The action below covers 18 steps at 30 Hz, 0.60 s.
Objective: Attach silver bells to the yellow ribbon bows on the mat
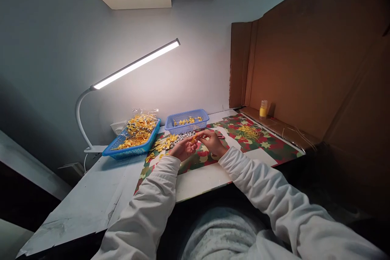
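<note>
Both my hands meet above the patterned sheet on the table. My left hand is turned partly palm up, its fingers closed on a small yellow bow. Thumb and finger of my right hand pinch the same bow from the right. Its details are too small to make out. Silver beads and loose yellow bows lie just behind and left of my left hand. A purple-blue basket with more yellow bows stands behind them.
At the left is a blue basket heaped with yellow bows and beads. A lit lamp arches above it. Yellow strings lie at the right, near a small yellow bottle and a cardboard wall.
</note>
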{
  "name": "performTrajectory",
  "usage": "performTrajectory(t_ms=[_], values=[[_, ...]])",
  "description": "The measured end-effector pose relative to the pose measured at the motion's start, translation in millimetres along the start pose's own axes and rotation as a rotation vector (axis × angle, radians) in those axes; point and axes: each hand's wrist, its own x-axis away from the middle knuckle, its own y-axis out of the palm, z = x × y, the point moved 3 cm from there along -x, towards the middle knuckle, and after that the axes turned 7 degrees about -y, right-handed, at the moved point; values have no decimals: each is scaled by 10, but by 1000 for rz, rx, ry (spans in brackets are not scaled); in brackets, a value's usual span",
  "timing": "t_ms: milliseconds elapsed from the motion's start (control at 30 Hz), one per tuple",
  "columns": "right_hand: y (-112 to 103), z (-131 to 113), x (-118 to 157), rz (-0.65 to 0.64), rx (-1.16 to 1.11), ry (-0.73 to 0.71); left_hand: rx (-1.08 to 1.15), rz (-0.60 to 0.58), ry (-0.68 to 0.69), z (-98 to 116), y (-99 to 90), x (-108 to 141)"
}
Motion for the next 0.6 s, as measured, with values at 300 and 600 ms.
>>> performTrajectory(t_ms=[300,600], values=[[-5,-15,22,-49,-54,-39,82,-17,11,-13,6,22],[-42,-43,15,78,-70,-19,264,120,290,54,-25,23]])
